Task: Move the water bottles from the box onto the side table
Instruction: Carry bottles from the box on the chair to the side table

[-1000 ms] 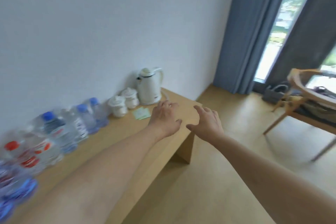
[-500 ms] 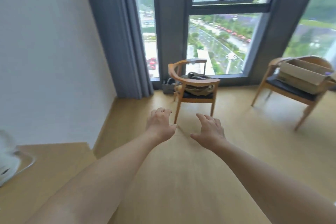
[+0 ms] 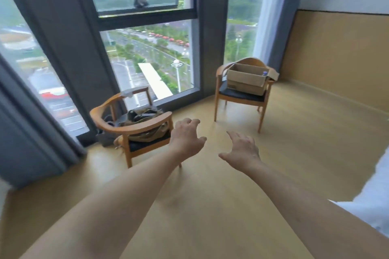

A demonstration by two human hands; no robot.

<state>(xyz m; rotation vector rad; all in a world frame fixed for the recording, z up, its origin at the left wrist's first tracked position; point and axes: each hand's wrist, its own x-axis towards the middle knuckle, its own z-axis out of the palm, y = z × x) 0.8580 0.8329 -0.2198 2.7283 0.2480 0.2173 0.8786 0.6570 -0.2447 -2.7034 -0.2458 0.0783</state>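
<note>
No readable writing anywhere; the open brown cardboard box [image 3: 246, 82] had only a dark smudge of print low on its front, too blurry to make out. It sat on the black seat of the far wooden armchair [image 3: 242, 94] by the window, flaps up, with one blue bottle cap [image 3: 264, 73] just poking above its right rim. The left hand [image 3: 186, 140] and right hand [image 3: 242, 150] both hung out over the wood floor [image 3: 210, 206], each grip apart, fingers loosely spread, holding nothing, well short of the box. The nearer wooden armchair [image 3: 134, 130] had an olive bag [image 3: 145, 119] dumped on it.
</note>
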